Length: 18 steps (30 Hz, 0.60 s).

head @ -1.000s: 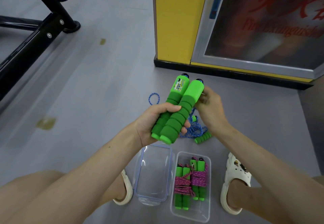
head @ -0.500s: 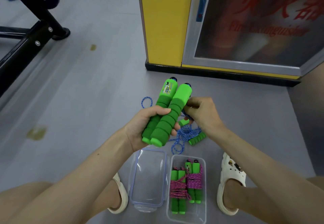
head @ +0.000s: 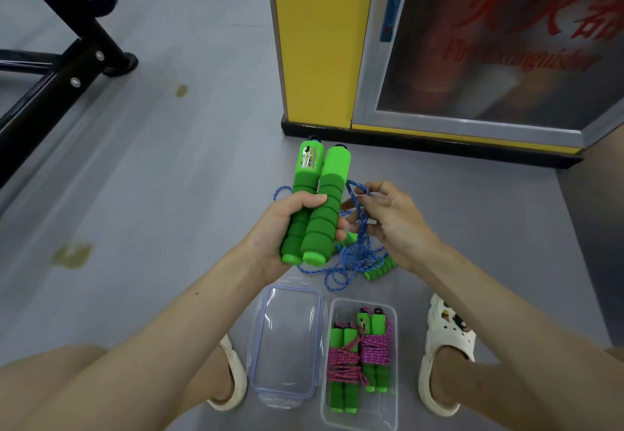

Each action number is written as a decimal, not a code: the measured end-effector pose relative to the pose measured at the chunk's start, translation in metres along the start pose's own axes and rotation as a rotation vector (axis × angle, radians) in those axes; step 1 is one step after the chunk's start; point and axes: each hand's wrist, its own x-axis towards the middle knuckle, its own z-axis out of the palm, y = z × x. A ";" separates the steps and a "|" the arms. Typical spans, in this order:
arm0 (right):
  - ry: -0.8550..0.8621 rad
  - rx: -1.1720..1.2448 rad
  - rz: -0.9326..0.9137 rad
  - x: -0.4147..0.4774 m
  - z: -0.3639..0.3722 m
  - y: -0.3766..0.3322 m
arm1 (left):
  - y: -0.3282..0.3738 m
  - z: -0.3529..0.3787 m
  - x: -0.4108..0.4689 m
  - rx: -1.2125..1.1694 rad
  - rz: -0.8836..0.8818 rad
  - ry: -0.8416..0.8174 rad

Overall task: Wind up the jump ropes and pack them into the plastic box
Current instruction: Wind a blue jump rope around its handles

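Note:
My left hand (head: pixel 280 228) grips the two green foam handles (head: pixel 319 201) of a jump rope, held side by side and upright. Its blue rope (head: pixel 354 251) runs from the handles' top past my right hand (head: pixel 395 221), which pinches a strand, and falls in a loose tangle on the floor. Another green handle (head: pixel 380 270) lies in that tangle. The clear plastic box (head: pixel 391 397) stands on the floor between my feet and holds two wound ropes with pink cord (head: pixel 358 359). Its lid (head: pixel 287 343) lies to the left of it.
A yellow cabinet with a glass door (head: pixel 472 52) stands just beyond the ropes. A black metal gym frame (head: pixel 57 83) crosses the upper left. My white sandals (head: pixel 445 346) flank the box and lid. Grey floor stretches to the left.
My right hand has drawn away from the handles' top toward the right, pulling a strand of blue rope with it. My left hand keeps its grip on the handles.

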 end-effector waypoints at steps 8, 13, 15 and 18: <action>0.102 -0.318 -0.059 0.000 -0.010 -0.001 | 0.001 0.001 -0.004 0.062 0.008 0.004; 0.045 -0.530 -0.137 0.001 -0.007 0.004 | -0.001 0.000 -0.001 0.104 0.046 0.036; 0.019 -0.620 -0.168 0.002 -0.005 0.006 | -0.001 -0.002 0.001 0.123 0.069 0.060; -0.017 -0.684 -0.151 0.002 -0.005 0.007 | -0.002 -0.004 0.002 0.122 0.095 0.074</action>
